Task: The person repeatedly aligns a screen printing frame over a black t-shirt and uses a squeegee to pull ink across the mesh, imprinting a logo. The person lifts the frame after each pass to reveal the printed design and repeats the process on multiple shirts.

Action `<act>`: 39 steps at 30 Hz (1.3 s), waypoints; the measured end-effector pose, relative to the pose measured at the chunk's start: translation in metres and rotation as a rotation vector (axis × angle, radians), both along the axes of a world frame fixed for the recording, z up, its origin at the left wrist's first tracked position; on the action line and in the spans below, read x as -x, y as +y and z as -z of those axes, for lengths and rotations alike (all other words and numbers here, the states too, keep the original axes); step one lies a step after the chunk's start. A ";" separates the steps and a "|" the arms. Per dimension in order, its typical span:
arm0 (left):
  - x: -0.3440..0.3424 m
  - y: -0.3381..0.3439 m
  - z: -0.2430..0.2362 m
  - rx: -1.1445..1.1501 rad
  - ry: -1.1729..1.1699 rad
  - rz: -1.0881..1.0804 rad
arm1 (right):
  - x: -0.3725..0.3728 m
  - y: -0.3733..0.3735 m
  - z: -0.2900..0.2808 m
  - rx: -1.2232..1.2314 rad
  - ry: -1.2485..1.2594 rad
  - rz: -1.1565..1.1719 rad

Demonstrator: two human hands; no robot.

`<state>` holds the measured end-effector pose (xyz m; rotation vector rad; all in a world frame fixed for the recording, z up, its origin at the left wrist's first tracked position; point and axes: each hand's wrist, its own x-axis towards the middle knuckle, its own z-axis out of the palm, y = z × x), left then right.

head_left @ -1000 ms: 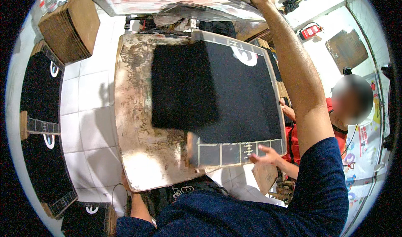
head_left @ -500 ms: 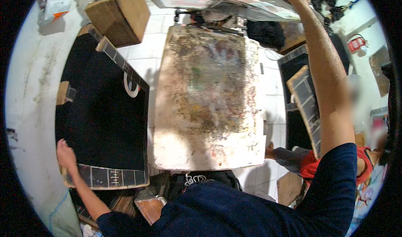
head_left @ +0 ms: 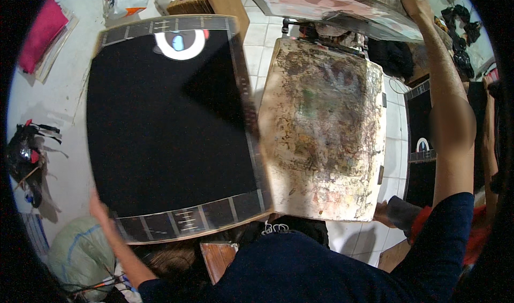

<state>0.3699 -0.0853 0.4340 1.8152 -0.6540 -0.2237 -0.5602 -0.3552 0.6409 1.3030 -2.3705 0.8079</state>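
My left hand (head_left: 100, 209) grips the lower left edge of a board covered with black fabric (head_left: 166, 137). Along the board's borders run dark strips with pale line markings, and near its far end is a round white, blue and dark eye-like print (head_left: 179, 45). The board's right edge overlaps the left side of a paint-stained white printing table (head_left: 321, 196). Up at the far right, my right hand (head_left: 416, 4) is closed on the edge of a raised screen frame (head_left: 342, 13), tilted up beyond the table. Its mesh shows pink and whitish smears.
Another black fabric board (head_left: 420, 110) with a similar print lies at the right, near a person in red (head_left: 474, 233). A cardboard-brown box (head_left: 222, 3) stands behind my board. At left are a pink item (head_left: 44, 32) and a stuffed pale sack (head_left: 80, 249).
The fabric board has risen from the left and come rightward to overlap the table's edge, with my left hand on it. The view has swung left. My right hand stays on the frame.
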 end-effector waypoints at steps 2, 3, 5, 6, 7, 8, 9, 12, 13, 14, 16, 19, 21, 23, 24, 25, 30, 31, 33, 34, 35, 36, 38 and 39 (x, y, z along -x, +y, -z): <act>0.051 -0.012 0.063 -0.161 -0.042 0.133 | -0.003 0.007 0.002 -0.031 -0.031 0.013; 0.077 -0.017 0.094 -0.232 -0.134 0.186 | -0.004 0.010 0.004 -0.025 -0.013 0.012; 0.135 -0.029 0.154 -0.169 -0.075 0.227 | -0.005 0.016 0.007 -0.054 0.019 0.045; 0.163 -0.032 0.178 -0.246 -0.048 0.288 | -0.006 0.017 0.009 -0.041 -0.004 0.017; 0.193 -0.038 0.202 -0.187 0.085 0.316 | -0.006 0.019 0.010 -0.029 -0.025 -0.011; 0.217 -0.037 0.217 -0.273 0.053 0.399 | -0.006 0.022 0.013 0.002 -0.025 -0.019; 0.243 -0.038 0.231 -0.225 0.073 0.478 | -0.008 0.024 0.015 0.034 -0.024 -0.028; 0.307 -0.035 0.251 -0.428 -0.012 0.696 | -0.012 0.030 0.017 -0.001 -0.025 -0.040; 0.323 -0.035 0.254 -0.396 -0.045 0.767 | -0.015 0.032 0.016 -0.007 -0.053 -0.054; 0.338 -0.039 0.256 -0.270 0.255 0.900 | -0.018 0.033 0.016 0.012 -0.046 -0.009; 0.356 -0.041 0.256 -0.295 0.157 0.932 | -0.025 0.033 0.013 0.027 -0.042 0.039; 0.370 -0.042 0.255 -0.341 0.025 0.946 | -0.030 0.031 0.006 -0.047 -0.066 -0.009; 0.375 -0.041 0.254 -0.361 -0.023 0.944 | -0.030 0.032 0.003 0.020 -0.035 -0.058; 0.379 -0.036 0.253 -0.389 0.005 0.939 | -0.030 0.026 -0.001 0.030 -0.033 -0.085; 0.381 -0.029 0.252 -0.420 -0.172 0.882 | -0.029 0.024 -0.003 0.034 -0.020 -0.053; 0.383 -0.027 0.251 -0.460 -0.186 0.869 | -0.029 0.021 -0.005 0.019 -0.032 -0.050; 0.387 -0.020 0.244 -0.435 -0.112 0.830 | -0.018 0.013 -0.016 0.010 -0.050 -0.079; 0.388 -0.022 0.243 -0.437 -0.007 0.829 | -0.015 0.013 -0.017 0.017 -0.048 -0.085; 0.388 -0.024 0.241 -0.498 -0.135 0.805 | -0.012 0.010 -0.021 -0.013 -0.043 -0.057; 0.388 -0.026 0.239 -0.505 -0.129 0.809 | -0.011 0.008 -0.022 -0.011 -0.029 -0.051; 0.388 -0.028 0.238 -0.464 -0.117 0.820 | -0.012 0.005 -0.023 -0.007 -0.015 -0.047; 0.390 -0.029 0.237 -0.472 -0.156 0.803 | -0.011 0.004 -0.025 -0.023 -0.042 -0.076; 0.394 -0.030 0.233 -0.533 -0.219 0.776 | -0.010 0.000 -0.029 -0.024 -0.041 -0.079; 0.396 -0.030 0.232 -0.548 -0.246 0.765 | -0.010 -0.002 -0.031 -0.026 -0.039 -0.080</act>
